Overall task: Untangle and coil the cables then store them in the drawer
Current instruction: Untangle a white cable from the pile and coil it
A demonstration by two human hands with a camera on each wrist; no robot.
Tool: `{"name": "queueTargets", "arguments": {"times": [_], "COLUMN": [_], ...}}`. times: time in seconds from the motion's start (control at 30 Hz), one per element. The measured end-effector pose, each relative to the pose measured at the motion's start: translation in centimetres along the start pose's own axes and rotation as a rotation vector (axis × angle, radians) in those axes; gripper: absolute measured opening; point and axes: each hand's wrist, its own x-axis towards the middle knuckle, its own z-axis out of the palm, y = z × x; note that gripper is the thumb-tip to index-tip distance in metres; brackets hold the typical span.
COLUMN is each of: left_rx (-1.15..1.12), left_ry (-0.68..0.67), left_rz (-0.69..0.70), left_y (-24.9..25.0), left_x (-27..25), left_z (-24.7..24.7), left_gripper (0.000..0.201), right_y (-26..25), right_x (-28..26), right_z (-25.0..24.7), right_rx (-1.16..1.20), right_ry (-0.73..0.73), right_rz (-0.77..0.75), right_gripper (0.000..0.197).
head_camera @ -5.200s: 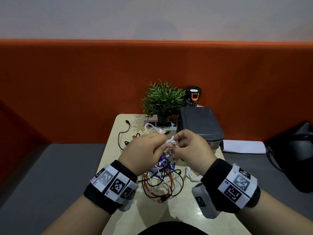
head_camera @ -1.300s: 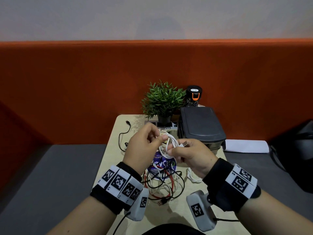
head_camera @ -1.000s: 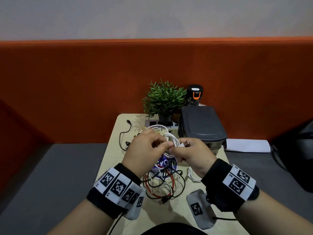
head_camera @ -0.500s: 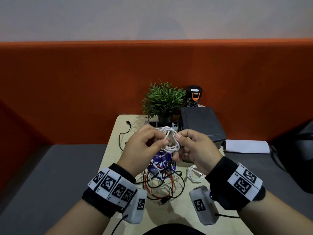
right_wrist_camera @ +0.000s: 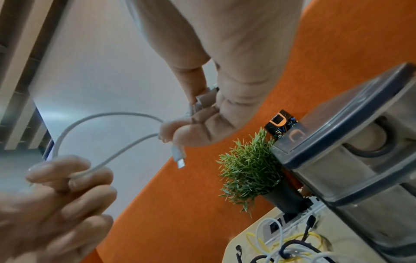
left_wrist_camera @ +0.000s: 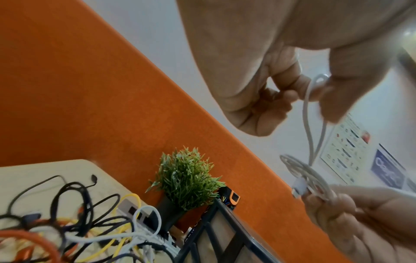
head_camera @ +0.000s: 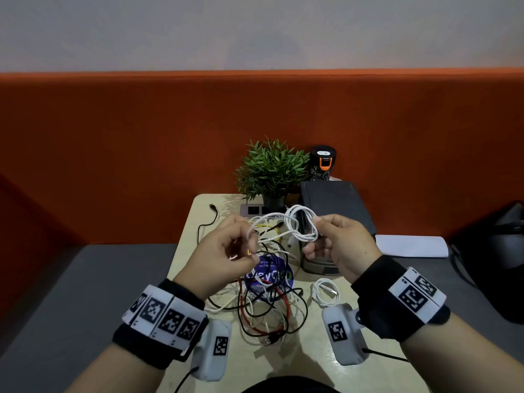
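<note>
A white cable [head_camera: 300, 225] is wound into a small coil in the air above the table. My right hand [head_camera: 314, 231] pinches the coil, and one white plug [right_wrist_camera: 179, 156] hangs below its fingers. My left hand [head_camera: 249, 248] pinches a loose strand of the same cable [left_wrist_camera: 308, 115], stretched out to the left of the coil. Below both hands a tangle of black, red, white and yellow cables [head_camera: 266, 307] lies on the table. A second small coiled white cable [head_camera: 324, 292] lies to the tangle's right. The drawer unit [head_camera: 334, 205] with a dark lid stands at the back right.
A potted plant [head_camera: 272, 171], a black bottle [head_camera: 323, 163] and a power strip [head_camera: 252, 209] stand at the table's far edge. A thin black cable [head_camera: 207, 222] trails at the back left. A white sheet [head_camera: 411, 245] and a black bag [head_camera: 496, 251] lie on the grey seat to the right.
My hands, close together at the coil half a second ago, have moved apart. The left hand has drawn a strand of the white cable out to the left.
</note>
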Motion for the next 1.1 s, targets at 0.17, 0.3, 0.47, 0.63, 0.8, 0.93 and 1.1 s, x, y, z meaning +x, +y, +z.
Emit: {"name": "queueTargets", "arguments": {"times": [0.17, 0.3, 0.47, 0.63, 0.8, 0.93, 1.1], "left_rx": [-0.376, -0.397, -0.059, -0.152, -0.075, 0.036, 0.165], "left_ry": [0.071, 0.006, -0.059, 0.036, 0.270, 0.352, 0.282], "left_rz": [-0.067, -0.048, -0.086, 0.015, -0.121, -0.275, -0.276], "left_y": [-0.3, 1.2, 2.3, 3.0, 1.5, -0.3, -0.2], "left_x": [-0.6, -0.5, 0.3, 0.4, 1.0, 1.4, 1.7], "left_z": [-0.6, -0.6, -0.9, -1.0, -1.3, -1.4, -0.5], "left_gripper": [0.020, 0.026, 0.030, 0.026, 0.027, 0.029, 0.025], "right_y": [0.5, 0.7, 1.3, 2.1, 2.0, 1.5, 1.4], "right_x": [0.0, -0.6, -1.4, -0.8, -0.6, -1.1, -1.4], "right_z": [0.3, 1.0, 1.5, 1.2, 0.6, 0.8, 1.4], "right_rx": [-0.085, -0.247, -0.551, -0.602, -0.406, -0.408, -0.494], "right_ry": [0.000, -0.031, -0.099, -0.067, -0.030, -0.072, -0.139], "right_rz": [-0.021, -0.090, -0.207, -0.128, -0.065, -0.152, -0.249], "right_gripper": [0.012, 0.012, 0.013, 0.013, 0.013, 0.011, 0.016]}}
